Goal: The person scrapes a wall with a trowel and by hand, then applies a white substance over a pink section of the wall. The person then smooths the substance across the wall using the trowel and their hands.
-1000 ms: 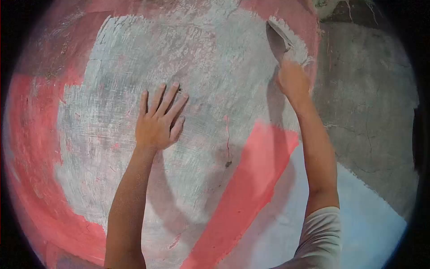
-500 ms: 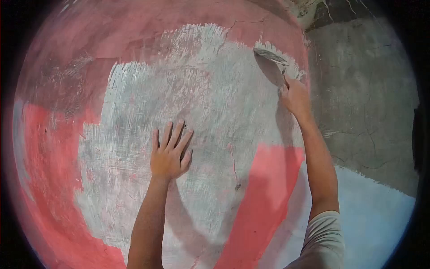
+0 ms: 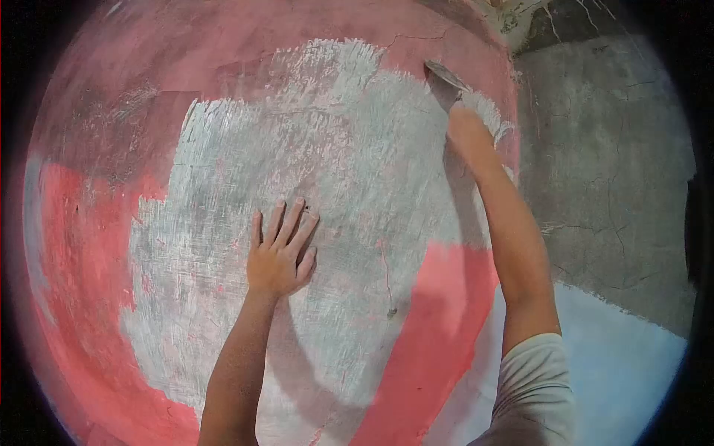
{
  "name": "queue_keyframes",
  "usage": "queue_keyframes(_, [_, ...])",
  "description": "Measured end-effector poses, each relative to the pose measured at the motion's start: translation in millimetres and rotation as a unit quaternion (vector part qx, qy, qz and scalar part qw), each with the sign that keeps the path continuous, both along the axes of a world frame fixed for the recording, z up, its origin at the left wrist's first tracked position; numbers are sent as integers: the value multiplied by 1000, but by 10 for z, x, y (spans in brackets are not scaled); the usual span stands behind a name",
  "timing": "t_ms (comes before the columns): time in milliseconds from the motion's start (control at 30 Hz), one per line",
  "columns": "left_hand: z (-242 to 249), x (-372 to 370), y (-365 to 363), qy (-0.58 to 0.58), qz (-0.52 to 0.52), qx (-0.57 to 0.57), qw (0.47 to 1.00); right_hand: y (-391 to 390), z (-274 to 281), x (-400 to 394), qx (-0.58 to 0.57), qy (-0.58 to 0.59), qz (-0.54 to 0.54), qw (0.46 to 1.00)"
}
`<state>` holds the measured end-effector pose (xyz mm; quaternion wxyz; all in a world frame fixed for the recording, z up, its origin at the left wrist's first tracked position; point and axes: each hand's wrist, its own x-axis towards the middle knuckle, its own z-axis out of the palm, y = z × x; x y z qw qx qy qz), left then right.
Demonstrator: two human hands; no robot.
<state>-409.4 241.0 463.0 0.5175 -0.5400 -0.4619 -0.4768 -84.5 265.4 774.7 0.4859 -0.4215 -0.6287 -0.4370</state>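
Note:
My right hand [image 3: 470, 135] is raised to the upper right of the wall and closed around the handle of a scraper [image 3: 446, 75]. The scraper's metal blade is seen nearly edge-on, close against the wall at the top border of the scraped grey-white patch [image 3: 394, 171]; most of the handle is hidden by the hand. My left hand [image 3: 277, 256] lies flat on the middle of that patch, fingers spread and pointing up, holding nothing.
Dull pink paint [image 3: 245, 37] borders the patch above, brighter pink [image 3: 74, 245] on the left and in a strip [image 3: 435, 320] below right. Past the corner, the right-hand wall [image 3: 602, 163] is bare grey over pale blue. Thin cracks run through the surface.
My right hand and the scraper have moved up and a little left along the patch's top edge. My left hand has stayed in place on the wall.

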Motion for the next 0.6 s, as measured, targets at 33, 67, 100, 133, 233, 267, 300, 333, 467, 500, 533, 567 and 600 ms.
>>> queue_keyframes(33, [-3, 1, -3, 0, 1, 0, 1000, 12, -136, 6, -6, 18, -2, 1000])
queue_keyframes(67, [-39, -7, -8, 0, -1, -2, 1000, 39, -382, 9, -11, 36, -3, 999])
queue_keyframes(100, [-94, -19, -13, 0, -1, -2, 1000, 30, -515, -27, -14, 53, -3, 998])
queue_keyframes(133, [-133, -21, -13, -2, -4, -3, 1000, -15, -523, -60, -10, 41, -8, 999])
queue_keyframes(233, [-150, -12, -25, -5, -1, -6, 1000, 3, -272, 2, 44, -43, -5, 998])
queue_keyframes(267, [-153, -15, -21, -4, 1, -4, 1000, 188, 167, 131, 87, -104, 9, 991])
queue_keyframes(300, [-159, 2, -21, -5, -3, -7, 1000, 318, 391, 195, 126, -165, 25, 978])
queue_keyframes(333, [-155, 1, -30, -5, -5, -9, 1000, 211, 366, 100, 78, -146, -1, 986])
queue_keyframes(467, [-152, -55, 17, 5, -9, 1, 1000, 188, -43, -8, 29, -44, -31, 998])
queue_keyframes(500, [-165, -65, 21, 5, -11, 6, 1000, 262, -202, 12, 52, -17, -22, 998])
queue_keyframes(533, [-167, -61, 18, 4, -11, 5, 1000, 285, -183, 13, 64, -26, -27, 997])
queue_keyframes(567, [-180, -65, 12, 3, -12, 1, 1000, 315, -171, 44, 73, -34, -34, 996])
queue_keyframes(600, [-185, -61, 6, 2, -12, -2, 1000, 343, -143, 92, 83, -42, -39, 995])
